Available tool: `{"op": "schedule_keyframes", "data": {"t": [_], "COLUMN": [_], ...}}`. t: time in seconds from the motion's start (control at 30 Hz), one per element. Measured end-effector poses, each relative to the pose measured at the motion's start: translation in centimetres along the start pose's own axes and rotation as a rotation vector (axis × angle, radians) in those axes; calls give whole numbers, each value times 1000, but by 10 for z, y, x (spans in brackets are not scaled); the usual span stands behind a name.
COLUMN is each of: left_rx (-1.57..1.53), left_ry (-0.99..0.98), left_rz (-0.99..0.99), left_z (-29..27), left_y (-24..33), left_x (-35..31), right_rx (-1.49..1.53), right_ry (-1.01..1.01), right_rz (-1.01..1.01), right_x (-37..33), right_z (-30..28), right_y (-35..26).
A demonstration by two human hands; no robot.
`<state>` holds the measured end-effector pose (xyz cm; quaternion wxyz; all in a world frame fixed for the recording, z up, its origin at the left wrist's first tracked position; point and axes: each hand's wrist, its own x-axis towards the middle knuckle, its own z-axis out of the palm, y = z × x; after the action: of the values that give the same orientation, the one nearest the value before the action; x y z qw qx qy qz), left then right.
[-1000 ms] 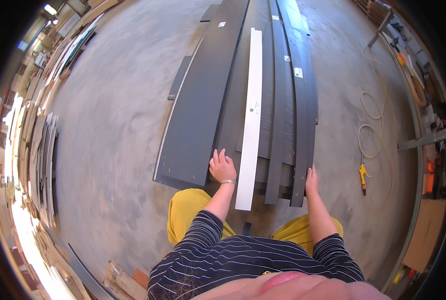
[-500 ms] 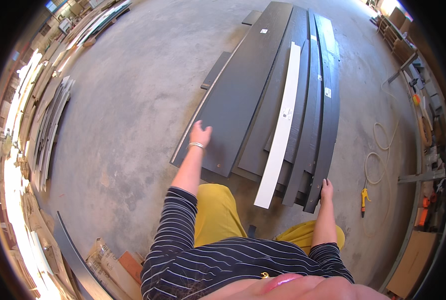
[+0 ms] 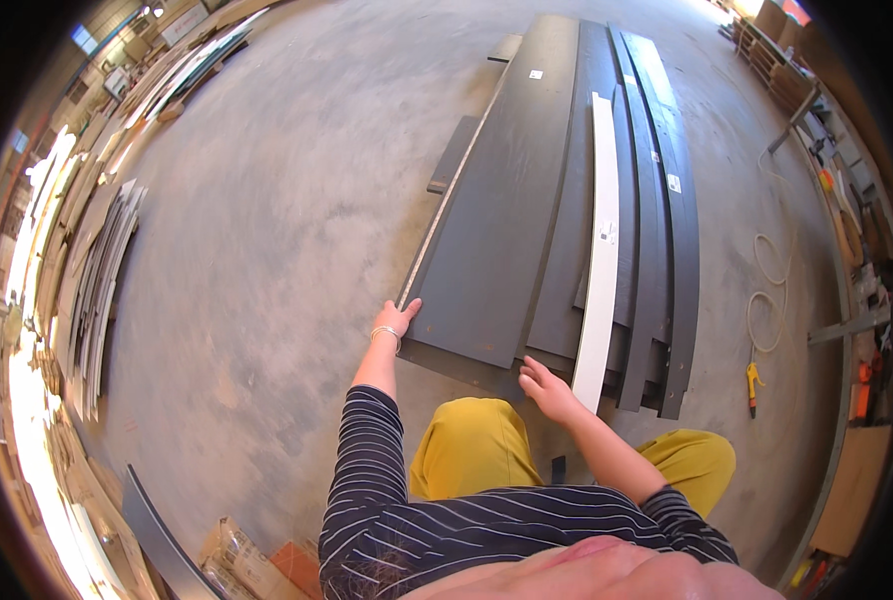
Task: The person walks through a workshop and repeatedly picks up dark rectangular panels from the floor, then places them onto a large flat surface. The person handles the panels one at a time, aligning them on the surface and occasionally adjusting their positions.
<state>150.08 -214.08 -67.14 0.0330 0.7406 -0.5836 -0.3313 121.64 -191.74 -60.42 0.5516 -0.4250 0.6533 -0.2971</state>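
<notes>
A wide dark grey panel point(image 3: 487, 220) lies lengthwise on a stack of dark boards in front of me. My left hand point(image 3: 395, 318) is at its near left corner, thumb on top and fingers over the side edge, closed on it. Beside the panel's near right corner is my right hand point(image 3: 549, 390), its fingers stretched out and nothing visible in them; whether they touch the panel is unclear. A narrow white strip point(image 3: 603, 230) rests on the stack to the right, partly behind my right hand. Narrow dark boards point(image 3: 675, 260) lie along the right side.
Short dark pieces point(image 3: 451, 155) stick out under the panel's left side. On the concrete floor to the right lies a yellow air blow gun point(image 3: 754, 385) with a coiled hose point(image 3: 764, 320). Stacked boards point(image 3: 107, 290) line the left; a metal rack point(image 3: 847, 328) stands right.
My right hand has left the outer right board and crossed left to the wide panel's near right corner. The left hand has moved from above the panel onto its left edge.
</notes>
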Motion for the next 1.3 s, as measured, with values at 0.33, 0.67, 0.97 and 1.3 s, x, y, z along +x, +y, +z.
{"op": "schedule_keyframes", "data": {"t": [0.33,0.67,0.97,1.3], "left_rx": [-121,55,66,59], "left_ry": [-18,40,49,-61], "left_rz": [182,225,103,41], "left_z": [11,2,6,-10], "left_y": [-19,-17,3,-5], "left_x": [20,23,8,18], "right_rx": [41,222,-35,322], "right_ry": [348,189,307,369], "right_rz": [-139,58,222,176], "right_x": [13,84,89,88], "right_z": [-63,51,72,88], "right_y": [-8,13,-24,-37]}}
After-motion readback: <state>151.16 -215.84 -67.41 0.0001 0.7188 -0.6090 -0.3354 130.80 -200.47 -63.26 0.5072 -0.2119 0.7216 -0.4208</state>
